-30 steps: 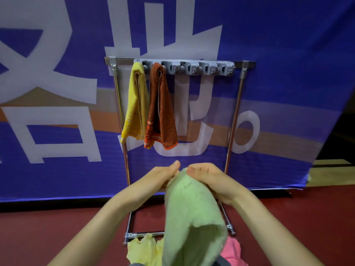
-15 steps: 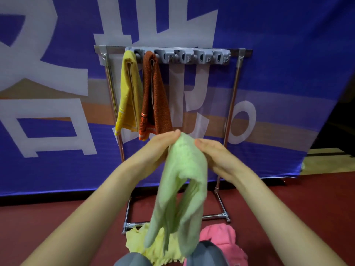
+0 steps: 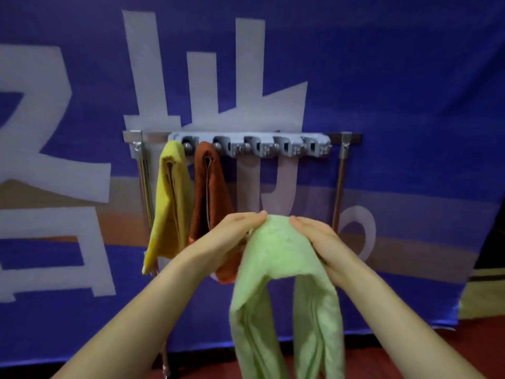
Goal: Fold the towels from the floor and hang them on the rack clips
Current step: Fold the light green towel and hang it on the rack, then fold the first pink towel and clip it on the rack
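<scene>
Blue printed banner (image 3: 410, 77) behind the grey plastic clip bar (image 3: 273, 147). Below it, my left hand (image 3: 232, 232) and right hand (image 3: 319, 237) pinch the pale-green terry towel (image 3: 276, 255) by its fold; I'd bunch it narrow before clipping.

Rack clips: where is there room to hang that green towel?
The clip strip is bare from the rust towel to the right post. The left end is crowded: the yellow towel and rust towel hang side by side next to the left post. The green towel is held just below the bare stretch.
</scene>
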